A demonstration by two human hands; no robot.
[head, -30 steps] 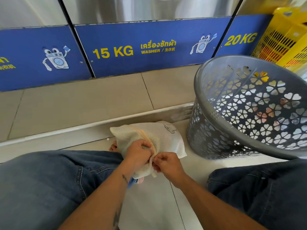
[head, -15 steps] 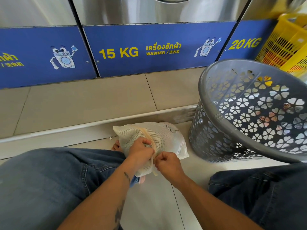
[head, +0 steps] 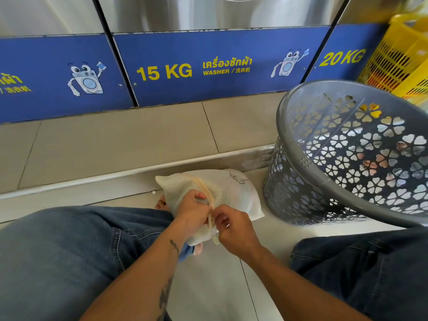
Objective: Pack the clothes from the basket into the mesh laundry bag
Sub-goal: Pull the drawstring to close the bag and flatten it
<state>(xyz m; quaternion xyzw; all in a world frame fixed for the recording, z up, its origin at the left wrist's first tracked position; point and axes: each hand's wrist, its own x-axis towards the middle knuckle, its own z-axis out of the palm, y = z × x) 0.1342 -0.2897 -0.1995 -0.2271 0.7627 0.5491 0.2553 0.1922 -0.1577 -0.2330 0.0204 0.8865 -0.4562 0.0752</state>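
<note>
Unmoved: stuffed mesh laundry bag (head: 222, 191), hands (head: 213, 218).

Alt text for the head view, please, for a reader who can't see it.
Two bare hands, left hand and right hand, pinch the closure of a stuffed cream mesh laundry bag on the tiled floor. A grey perforated plastic basket stands to its right, before blue-panelled washers.
</note>
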